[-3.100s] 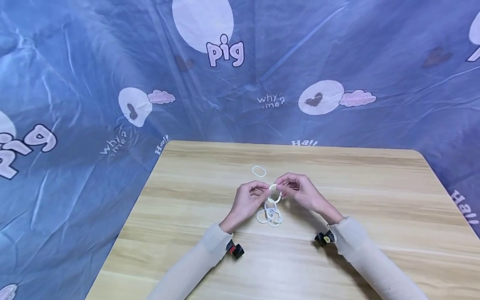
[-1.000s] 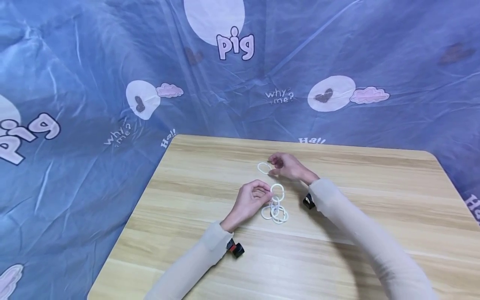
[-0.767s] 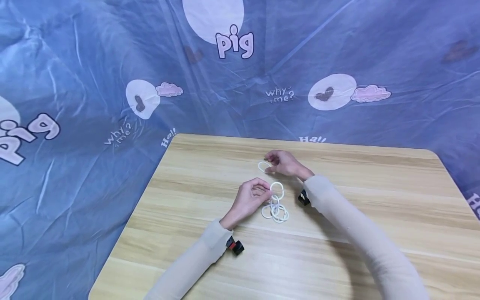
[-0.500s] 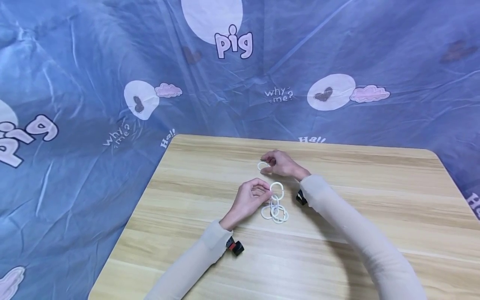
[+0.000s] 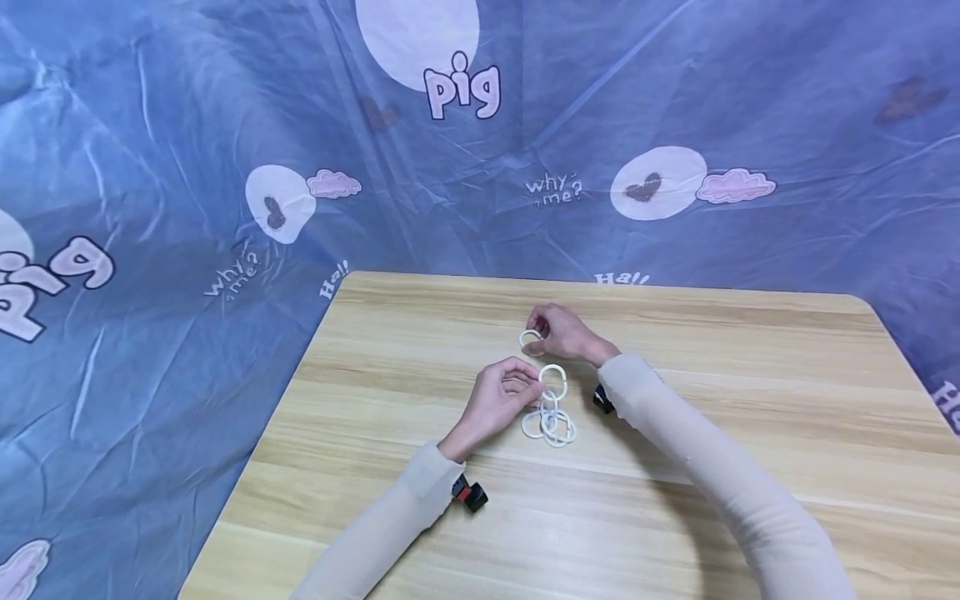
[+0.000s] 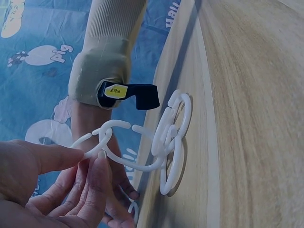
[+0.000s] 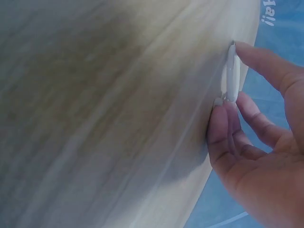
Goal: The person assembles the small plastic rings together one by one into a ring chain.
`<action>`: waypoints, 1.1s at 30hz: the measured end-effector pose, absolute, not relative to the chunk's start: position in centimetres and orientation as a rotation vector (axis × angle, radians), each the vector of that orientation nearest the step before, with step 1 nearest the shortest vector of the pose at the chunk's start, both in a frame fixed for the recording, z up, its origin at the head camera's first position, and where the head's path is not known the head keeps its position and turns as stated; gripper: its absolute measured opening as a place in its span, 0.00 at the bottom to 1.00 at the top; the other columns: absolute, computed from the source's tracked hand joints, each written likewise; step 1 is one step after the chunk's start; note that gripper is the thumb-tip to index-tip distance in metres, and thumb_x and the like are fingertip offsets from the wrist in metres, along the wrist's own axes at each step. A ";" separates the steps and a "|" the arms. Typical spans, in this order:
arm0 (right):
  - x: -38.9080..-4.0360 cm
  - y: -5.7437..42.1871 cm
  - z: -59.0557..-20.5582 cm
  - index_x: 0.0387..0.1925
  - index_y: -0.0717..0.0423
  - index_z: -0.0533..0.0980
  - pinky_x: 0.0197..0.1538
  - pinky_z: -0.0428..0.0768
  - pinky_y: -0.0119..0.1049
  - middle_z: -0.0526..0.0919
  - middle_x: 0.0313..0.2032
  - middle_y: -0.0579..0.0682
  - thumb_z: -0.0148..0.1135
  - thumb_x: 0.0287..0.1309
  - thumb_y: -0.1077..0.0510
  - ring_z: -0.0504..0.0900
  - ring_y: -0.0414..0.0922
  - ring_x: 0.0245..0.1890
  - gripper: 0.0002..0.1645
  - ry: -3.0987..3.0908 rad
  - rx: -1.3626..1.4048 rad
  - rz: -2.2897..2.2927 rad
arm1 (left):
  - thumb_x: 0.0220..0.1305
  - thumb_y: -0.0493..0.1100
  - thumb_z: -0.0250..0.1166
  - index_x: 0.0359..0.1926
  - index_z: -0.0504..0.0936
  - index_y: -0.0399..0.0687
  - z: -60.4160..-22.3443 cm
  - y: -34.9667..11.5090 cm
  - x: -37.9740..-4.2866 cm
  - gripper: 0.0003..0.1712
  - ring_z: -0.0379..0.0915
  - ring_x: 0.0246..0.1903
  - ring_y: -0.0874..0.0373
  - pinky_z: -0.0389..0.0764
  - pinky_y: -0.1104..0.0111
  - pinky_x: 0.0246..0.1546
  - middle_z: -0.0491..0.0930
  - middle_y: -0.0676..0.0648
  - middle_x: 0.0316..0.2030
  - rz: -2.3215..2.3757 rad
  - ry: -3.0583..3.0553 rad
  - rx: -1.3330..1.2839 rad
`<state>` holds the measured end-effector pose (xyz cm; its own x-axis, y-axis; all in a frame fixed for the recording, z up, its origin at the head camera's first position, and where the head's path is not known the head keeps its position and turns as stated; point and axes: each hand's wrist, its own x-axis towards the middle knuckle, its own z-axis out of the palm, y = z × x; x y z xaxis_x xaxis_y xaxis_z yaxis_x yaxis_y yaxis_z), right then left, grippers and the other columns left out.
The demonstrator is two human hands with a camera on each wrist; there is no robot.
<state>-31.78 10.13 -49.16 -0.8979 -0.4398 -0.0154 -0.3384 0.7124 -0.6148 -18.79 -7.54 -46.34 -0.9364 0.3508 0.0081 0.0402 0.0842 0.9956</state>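
Note:
My left hand (image 5: 497,398) pinches the topmost link of a chain of white plastic C-shaped links. In the head view that top link (image 5: 553,367) stands up from the fingertips, and several joined links (image 5: 557,445) lie bunched on the table below it. Small gaps show in the hanging links (image 6: 137,167) in the left wrist view. Farther back, my right hand (image 5: 568,335) holds a separate white link (image 7: 232,76) by its edges, thumb on one side and fingers on the other. This link is tilted up near the tabletop; the fingers hide part of it.
The wooden table (image 5: 360,467) runs back to a blue printed cloth (image 5: 450,208) hanging behind and at the left. Both forearms, in light sleeves, carry small black wrist cameras; one wrist camera (image 5: 472,497) sits by the left cuff.
My right hand has left the top link of the chain, reached back to the loose link, closed on it and tipped it up. The left hand has stayed on the chain.

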 end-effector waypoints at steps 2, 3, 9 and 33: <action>-31.7 10.2 -49.2 0.40 0.59 0.77 0.43 0.79 0.36 0.82 0.36 0.53 0.79 0.43 0.55 0.78 0.46 0.36 0.23 2.756 -0.615 -0.951 | 0.62 0.30 0.64 0.45 0.77 0.25 -46.3 -7.5 -18.8 0.12 0.81 0.38 0.28 0.84 0.44 0.44 0.82 0.27 0.39 1.944 2.129 0.399; -31.7 10.3 -49.2 0.40 0.59 0.77 0.43 0.80 0.36 0.83 0.36 0.53 0.79 0.43 0.55 0.78 0.46 0.36 0.24 2.755 -0.609 -0.955 | 0.62 0.30 0.64 0.45 0.77 0.25 -46.3 -7.5 -18.8 0.12 0.81 0.38 0.28 0.84 0.44 0.44 0.82 0.27 0.39 1.944 2.128 0.398; -31.4 10.6 -49.4 0.45 0.59 0.78 0.42 0.80 0.36 0.83 0.36 0.54 0.78 0.45 0.56 0.79 0.46 0.36 0.25 2.735 -0.646 -0.970 | 0.62 0.30 0.64 0.45 0.77 0.25 -46.1 -7.4 -18.6 0.12 0.80 0.39 0.26 0.82 0.41 0.45 0.81 0.26 0.40 1.952 2.108 0.382; -30.1 11.6 -49.2 0.33 0.58 0.79 0.32 0.79 0.32 0.84 0.29 0.53 0.72 0.54 0.56 0.79 0.43 0.27 0.12 2.759 -0.447 -1.089 | 0.62 0.30 0.65 0.44 0.79 0.29 -46.0 -7.0 -18.6 0.11 0.82 0.39 0.32 0.88 0.70 0.37 0.83 0.30 0.40 1.927 2.159 0.350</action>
<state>-30.11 11.58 -49.19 -0.9458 -0.3241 -0.0229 -0.2211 0.6937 -0.6855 -18.58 -6.98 -45.99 -0.9461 0.3237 -0.0095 0.0272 0.1087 0.9937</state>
